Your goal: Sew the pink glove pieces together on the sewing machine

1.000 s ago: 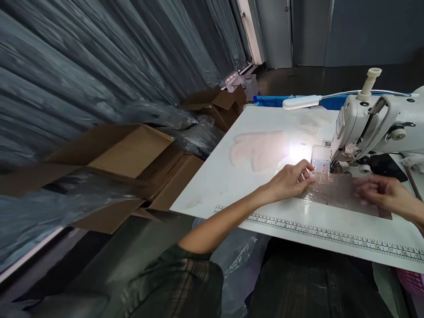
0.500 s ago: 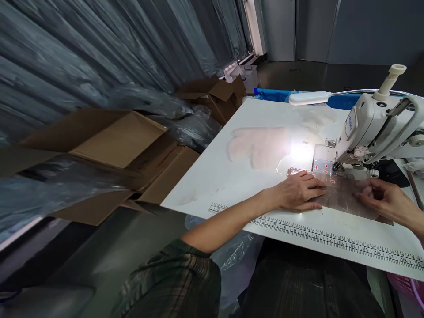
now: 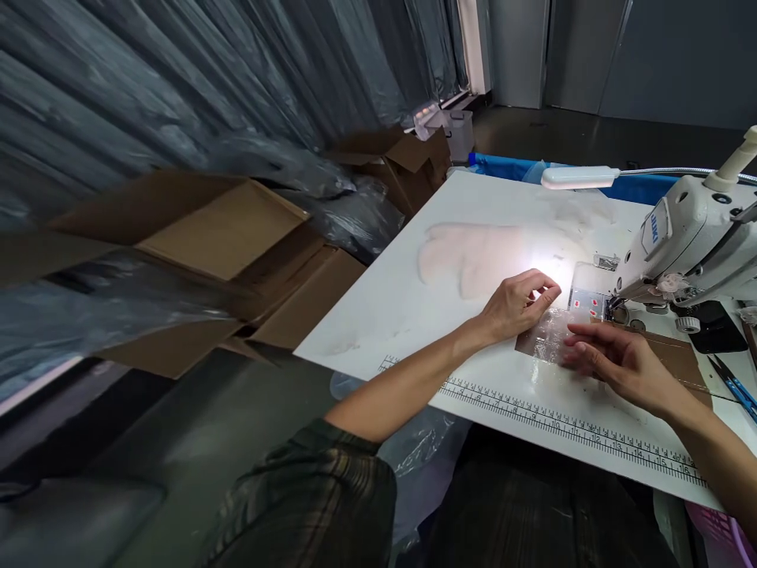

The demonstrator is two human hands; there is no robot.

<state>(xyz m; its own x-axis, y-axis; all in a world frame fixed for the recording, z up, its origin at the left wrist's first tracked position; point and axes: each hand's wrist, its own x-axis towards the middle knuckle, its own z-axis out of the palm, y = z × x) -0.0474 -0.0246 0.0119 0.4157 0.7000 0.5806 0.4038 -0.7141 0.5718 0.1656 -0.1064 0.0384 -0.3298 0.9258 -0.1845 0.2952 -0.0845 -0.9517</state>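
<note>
Right hand [image 3: 615, 364] slid left, hiding clear sheet [image 3: 547, 341]; left hand [image 3: 513, 306] lifted.

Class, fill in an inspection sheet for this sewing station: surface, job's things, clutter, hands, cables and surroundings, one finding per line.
Surface: white table with a printed ruler along its near edge; a lamp glare beside the needle area.
Job's things: clear plastic sheet lying on a brown card in front of the sewing machine.
Clutter: scissors at the right edge; a faint pink piece lies flat on the table.
Hands: left hand raised over the sheet's left edge, fingers curled; right hand flat on the sheet.
Cables: nothing seen; only the lamp on its flexible neck.
Surroundings: open cardboard boxes and plastic sheeting at left.
</note>
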